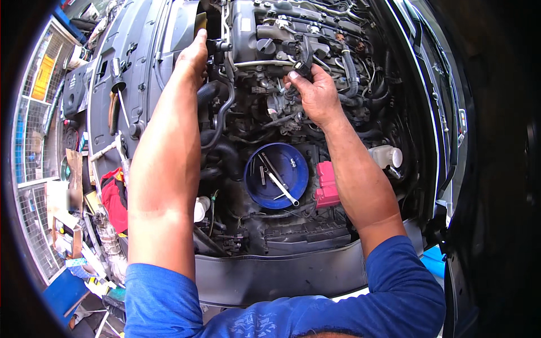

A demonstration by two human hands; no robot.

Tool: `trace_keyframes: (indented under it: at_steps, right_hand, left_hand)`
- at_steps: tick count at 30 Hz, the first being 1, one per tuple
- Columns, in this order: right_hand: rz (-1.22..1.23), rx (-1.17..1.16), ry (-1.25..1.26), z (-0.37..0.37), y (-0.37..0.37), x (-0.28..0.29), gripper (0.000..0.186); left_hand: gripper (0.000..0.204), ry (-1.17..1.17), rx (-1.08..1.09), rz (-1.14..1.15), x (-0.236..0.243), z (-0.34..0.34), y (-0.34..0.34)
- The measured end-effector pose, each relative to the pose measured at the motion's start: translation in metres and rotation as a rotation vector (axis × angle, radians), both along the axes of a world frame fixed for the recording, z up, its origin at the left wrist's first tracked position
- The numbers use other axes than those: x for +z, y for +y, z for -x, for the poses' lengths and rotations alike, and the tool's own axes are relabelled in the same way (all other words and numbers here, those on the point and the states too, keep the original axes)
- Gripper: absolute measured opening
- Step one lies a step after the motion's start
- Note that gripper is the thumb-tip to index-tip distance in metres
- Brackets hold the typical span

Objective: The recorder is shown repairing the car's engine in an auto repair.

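Observation:
Over the engine (276,34), my right hand (320,96) pinches a black electrical connector (303,69) between thumb and fingers. A corrugated wiring sleeve (307,49) runs up from beside it. My left hand (193,61) is at the front side of the engine bay, its thumb pointing up beside a grey panel (181,25) with a yellowish edge. Its other fingers curl down and are mostly hidden, so what they hold does not show. Nearer to me, a round blue tray (251,191) holds a spanner (282,188), sockets and other small metal tools.
Right of the tray is a red plastic cover (327,185), with a white reservoir (386,156) farther right. A screwdriver (120,93) and a red cloth (114,200) lie on the left side. The dark fender edge (282,276) curves in front of me.

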State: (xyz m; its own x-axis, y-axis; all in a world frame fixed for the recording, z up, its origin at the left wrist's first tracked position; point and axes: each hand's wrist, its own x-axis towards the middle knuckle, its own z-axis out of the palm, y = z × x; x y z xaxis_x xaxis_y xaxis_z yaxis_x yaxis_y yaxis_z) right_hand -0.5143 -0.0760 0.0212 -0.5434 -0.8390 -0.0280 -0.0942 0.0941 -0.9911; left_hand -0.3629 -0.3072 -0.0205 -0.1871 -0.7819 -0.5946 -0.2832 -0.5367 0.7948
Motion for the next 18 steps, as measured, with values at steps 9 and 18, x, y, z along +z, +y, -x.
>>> trace_keyframes:
  at_steps: [9,18]
  right_hand:
    - [-0.032,0.037,-0.099,0.006,-0.004,-0.002,0.014]
    - [-0.003,0.035,-0.167,0.006,-0.006,0.0,0.012]
  left_hand:
    - [0.036,0.245,-0.119,0.32,0.014,-0.01,0.023]
    - [0.047,-0.05,0.029,0.672,-0.02,0.009,0.207]
